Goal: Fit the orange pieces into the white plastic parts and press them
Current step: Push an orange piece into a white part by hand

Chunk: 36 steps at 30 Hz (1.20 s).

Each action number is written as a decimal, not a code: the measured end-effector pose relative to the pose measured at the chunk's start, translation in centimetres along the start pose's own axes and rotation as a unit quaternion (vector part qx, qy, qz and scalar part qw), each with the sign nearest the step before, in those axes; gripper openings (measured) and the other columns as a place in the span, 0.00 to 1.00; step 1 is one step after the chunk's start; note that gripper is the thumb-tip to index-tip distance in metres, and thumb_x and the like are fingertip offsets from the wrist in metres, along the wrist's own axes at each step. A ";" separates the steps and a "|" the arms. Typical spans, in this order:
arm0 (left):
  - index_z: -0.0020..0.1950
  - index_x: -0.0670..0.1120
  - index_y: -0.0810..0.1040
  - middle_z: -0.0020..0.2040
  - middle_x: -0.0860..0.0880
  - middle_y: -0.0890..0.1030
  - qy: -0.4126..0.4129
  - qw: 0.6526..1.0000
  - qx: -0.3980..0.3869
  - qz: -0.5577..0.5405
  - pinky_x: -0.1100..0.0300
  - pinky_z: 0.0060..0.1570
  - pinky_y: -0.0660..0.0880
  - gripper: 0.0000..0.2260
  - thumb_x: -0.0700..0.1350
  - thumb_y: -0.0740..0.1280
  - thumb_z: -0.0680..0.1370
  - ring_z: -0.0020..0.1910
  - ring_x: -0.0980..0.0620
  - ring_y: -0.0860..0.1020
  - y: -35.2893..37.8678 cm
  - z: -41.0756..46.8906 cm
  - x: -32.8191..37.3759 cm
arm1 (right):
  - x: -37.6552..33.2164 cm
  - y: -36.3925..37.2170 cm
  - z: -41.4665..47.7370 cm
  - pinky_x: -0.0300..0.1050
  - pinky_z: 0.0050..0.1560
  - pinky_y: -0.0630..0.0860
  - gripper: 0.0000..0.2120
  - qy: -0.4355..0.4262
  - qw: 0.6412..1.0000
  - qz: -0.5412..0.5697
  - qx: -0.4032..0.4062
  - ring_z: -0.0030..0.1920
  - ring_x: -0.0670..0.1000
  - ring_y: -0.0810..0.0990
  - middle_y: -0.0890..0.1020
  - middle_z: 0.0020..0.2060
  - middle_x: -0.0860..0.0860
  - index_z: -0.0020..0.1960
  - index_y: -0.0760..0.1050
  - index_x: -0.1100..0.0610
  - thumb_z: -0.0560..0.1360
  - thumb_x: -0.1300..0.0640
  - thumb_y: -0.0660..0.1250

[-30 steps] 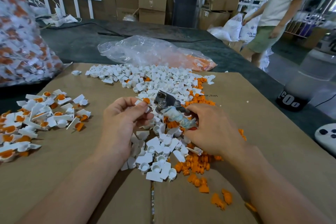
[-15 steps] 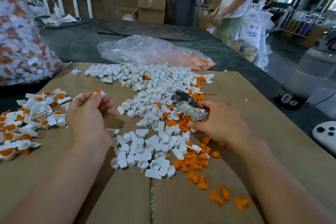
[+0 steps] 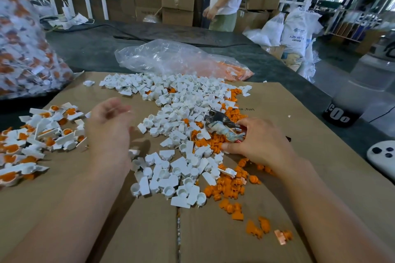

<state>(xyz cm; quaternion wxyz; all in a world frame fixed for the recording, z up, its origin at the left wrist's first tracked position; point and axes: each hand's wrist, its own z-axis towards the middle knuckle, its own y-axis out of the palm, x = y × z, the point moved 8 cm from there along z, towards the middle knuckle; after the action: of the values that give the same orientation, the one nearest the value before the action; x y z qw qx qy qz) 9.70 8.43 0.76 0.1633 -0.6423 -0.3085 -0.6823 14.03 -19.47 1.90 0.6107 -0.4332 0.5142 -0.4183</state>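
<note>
Left hand [image 3: 109,132]: blurred, fingers loosely spread, above the cardboard sheet [image 3: 310,177], between the assembled pile [image 3: 34,134] and the white plastic parts [image 3: 177,168]. Right hand [image 3: 258,145]: grips a metal tool [image 3: 220,123] with a wrapped handle, resting on the orange pieces [image 3: 226,190].

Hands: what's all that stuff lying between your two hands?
In the head view, loose white plastic parts with orange pieces mixed in cover the cardboard between the left hand and the right hand, which grips a tool.
</note>
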 end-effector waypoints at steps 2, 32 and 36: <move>0.44 0.54 0.77 0.42 0.54 0.80 0.075 0.988 -0.089 0.101 0.69 0.34 0.71 0.13 0.35 0.68 0.73 0.37 0.60 0.76 1.7 -1.1 0.7 | 0.0 0.1 0.0 0.45 0.46 0.70 0.35 -0.003 1.000 0.002 -0.002 0.54 0.51 0.73 0.76 0.57 0.50 0.63 0.70 0.53 0.64 0.34 0.69; 0.50 0.54 0.78 0.48 0.58 0.71 0.267 0.827 -0.247 0.429 0.77 0.38 0.63 0.05 0.47 0.66 0.76 0.44 0.60 0.69 6.0 -4.7 0.3 | 1.8 0.1 1.1 0.45 0.48 0.67 0.39 0.015 1.000 -0.020 -0.009 0.59 0.52 0.71 0.73 0.62 0.51 0.67 0.68 0.53 0.64 0.31 0.66; 0.44 0.56 0.77 0.42 0.61 0.76 0.202 0.900 -0.240 0.303 0.69 0.38 0.68 0.06 0.44 0.69 0.75 0.39 0.62 0.74 5.4 -4.8 0.8 | 1.7 0.6 1.2 0.45 0.45 0.65 0.39 0.013 0.999 -0.036 -0.013 0.56 0.51 0.71 0.72 0.60 0.51 0.67 0.67 0.52 0.64 0.30 0.65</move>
<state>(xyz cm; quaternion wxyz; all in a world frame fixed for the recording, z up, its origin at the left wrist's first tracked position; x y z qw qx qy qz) 9.23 1.44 2.72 0.2620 -0.5728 0.1138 -0.7683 15.46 -20.80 1.03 0.5826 -0.4539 0.5113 -0.4393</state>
